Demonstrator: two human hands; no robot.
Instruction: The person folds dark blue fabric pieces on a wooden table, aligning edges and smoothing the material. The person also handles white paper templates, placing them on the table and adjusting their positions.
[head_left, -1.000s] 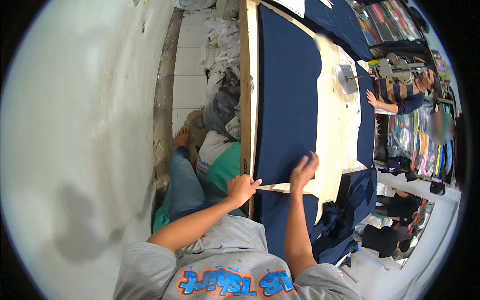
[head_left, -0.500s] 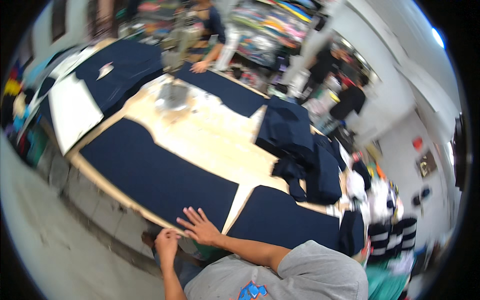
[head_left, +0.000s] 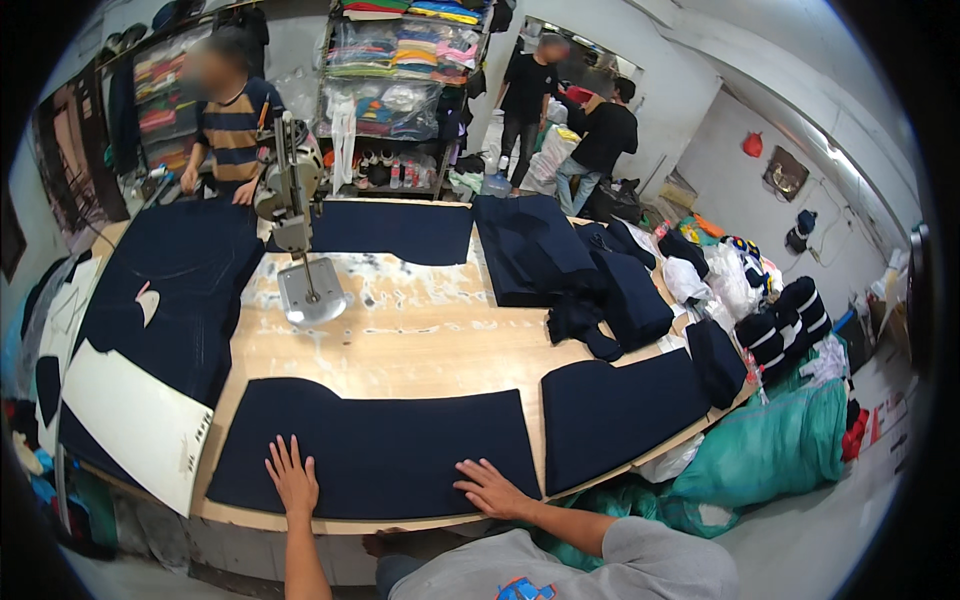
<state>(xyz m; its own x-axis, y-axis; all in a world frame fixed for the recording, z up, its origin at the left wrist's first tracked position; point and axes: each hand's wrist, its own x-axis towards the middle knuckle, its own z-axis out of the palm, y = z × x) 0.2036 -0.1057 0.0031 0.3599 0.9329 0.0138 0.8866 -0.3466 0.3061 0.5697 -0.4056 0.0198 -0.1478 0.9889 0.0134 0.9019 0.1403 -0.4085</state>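
Both my hands lie flat on a stack of navy cut fabric (head_left: 390, 440) along the table's near edge. Toward the stack's left part rests my left hand (head_left: 293, 478), fingers stretched out and spread. My right hand (head_left: 492, 490) touches its right part, fingers extended toward the left. Neither hand holds anything. A second navy fabric stack (head_left: 620, 425) sits just to the right, with a narrow strip of bare table between them. Left of my left hand lies a white pattern board (head_left: 130, 425).
A cloth-cutting machine (head_left: 310, 285) stands on the far middle of the wooden table (head_left: 400, 360). Large navy fabric (head_left: 170, 300) covers the left end; folded navy bundles (head_left: 540, 250) pile up at the right. A person in a striped shirt (head_left: 232, 135) stands across the table. Green sacks (head_left: 760, 450) lie beyond the right edge.
The view has swung round and levelled. My left hand, earlier closed at the table's edge, now lies spread on the fabric. My right hand stays flat on the stack, nearer its right end.
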